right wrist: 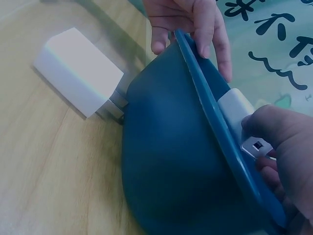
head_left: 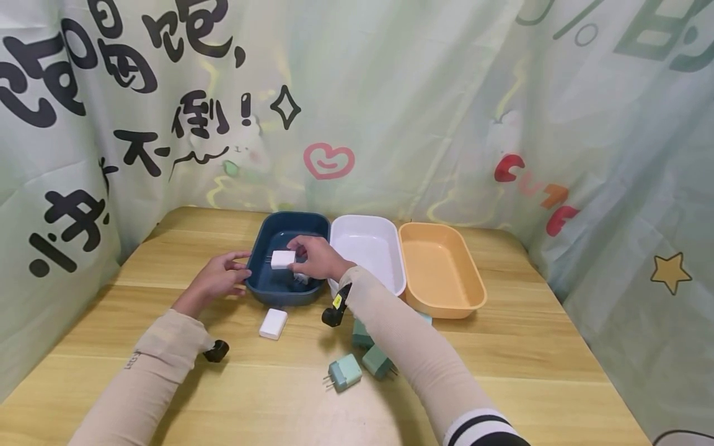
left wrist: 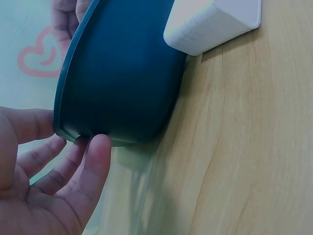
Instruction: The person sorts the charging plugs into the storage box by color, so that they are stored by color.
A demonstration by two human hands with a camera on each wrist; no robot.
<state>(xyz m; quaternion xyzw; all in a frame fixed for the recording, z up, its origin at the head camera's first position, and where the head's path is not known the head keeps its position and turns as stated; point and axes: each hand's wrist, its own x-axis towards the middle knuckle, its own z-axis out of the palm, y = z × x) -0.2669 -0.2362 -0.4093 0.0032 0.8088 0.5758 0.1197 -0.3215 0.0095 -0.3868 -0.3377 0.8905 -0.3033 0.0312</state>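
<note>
My right hand (head_left: 318, 257) pinches a white plug charger (head_left: 282, 259) over the dark blue tray (head_left: 287, 298). In the right wrist view, a port shows on the end of this charger (right wrist: 234, 110). Inside the tray, another white item (head_left: 302, 278) is partly hidden beneath my right hand. At the tray's left side, my left hand (head_left: 220, 275) touches the rim and outer wall with extended fingertips, as the left wrist view also shows. One more white charger (head_left: 273, 324) lies on the table just in front of the tray, its prongs visible in the right wrist view.
A white tray (head_left: 368, 226) and an orange tray (head_left: 443, 306) stand in a row to the right of the blue one. Several green plug chargers, one of them a light green charger (head_left: 344, 372), lie near my right forearm, which partly covers them. A printed curtain (head_left: 390, 124) hangs behind the table.
</note>
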